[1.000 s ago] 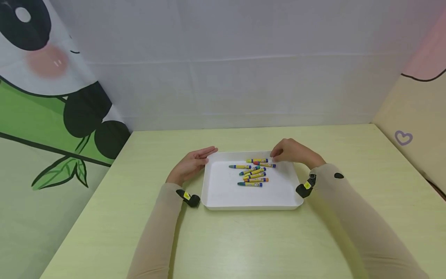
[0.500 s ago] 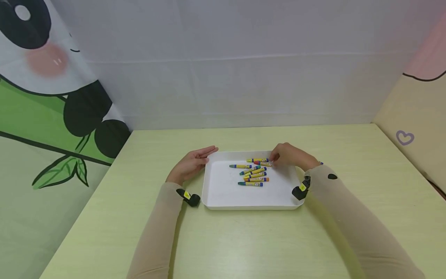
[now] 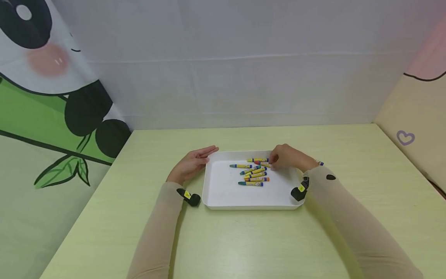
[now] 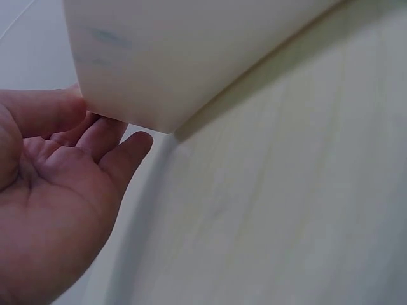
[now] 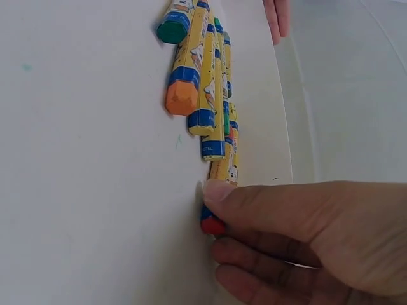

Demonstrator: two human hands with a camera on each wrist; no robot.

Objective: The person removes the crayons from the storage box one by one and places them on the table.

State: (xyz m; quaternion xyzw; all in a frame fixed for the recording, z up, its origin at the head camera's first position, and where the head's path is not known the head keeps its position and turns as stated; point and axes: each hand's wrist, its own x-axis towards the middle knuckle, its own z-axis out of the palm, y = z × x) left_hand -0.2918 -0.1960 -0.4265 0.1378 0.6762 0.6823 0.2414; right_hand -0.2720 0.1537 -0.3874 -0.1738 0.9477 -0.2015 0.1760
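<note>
A white tray (image 3: 226, 197) holds several crayons in yellow wrappers with blue bands, bunched toward its far right. My left hand (image 3: 188, 166) holds the tray's far left corner, thumb against the outer wall; in the left wrist view some fingers are hidden behind the corner (image 4: 146, 95). My right hand (image 3: 289, 157) reaches over the far right rim. In the right wrist view its thumb and fingers pinch a red crayon (image 5: 212, 223) by its near end, beside the others. An orange crayon (image 5: 182, 95) and a dark green crayon (image 3: 251, 184) lie nearer the tray's front.
Another crayon (image 3: 319, 162) lies on the pale wooden table (image 3: 244, 244) to the right of the tray, partly hidden by my right wrist. A grey-white cloth backdrop (image 3: 244, 89) stands behind the table, with printed panels at both sides.
My right hand has moved left and slightly down to the red crayon, now covering its right end. The crayon by my right wrist has come into view. My left hand stays put.
</note>
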